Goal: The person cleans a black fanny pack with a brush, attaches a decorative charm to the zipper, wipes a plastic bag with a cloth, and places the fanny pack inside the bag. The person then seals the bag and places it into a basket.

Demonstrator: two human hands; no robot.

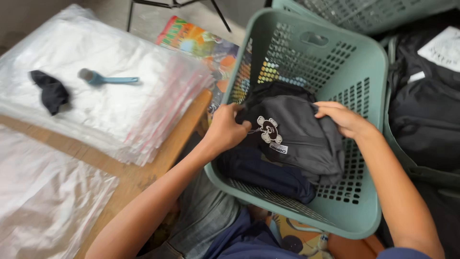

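The dark grey folded garment (299,136) lies inside the green laundry basket (371,76), on top of a navy garment (263,172) that shows at its 7 o'clock side. A small white tag (269,129) hangs on the grey garment's front, close to the left hand. The left hand (227,129) grips the garment's edge at 9 o'clock, fingers curled closed over the cloth. The right hand (342,117) holds the opposite edge at about 2 o'clock, fingers bent down and closed on the fabric. The basket sits tilted on the person's lap, its handle side at 12 o'clock. At 9 o'clock from the basket stands a wooden table (143,175) carrying a stack of clear plastic bags (120,110). On that stack rest a blue-handled brush (103,78) and, just at its 9 o'clock, a small dark piece of cloth (50,91). More black clothing (426,120) lies at 3 o'clock from the basket, in a second green basket (373,14).
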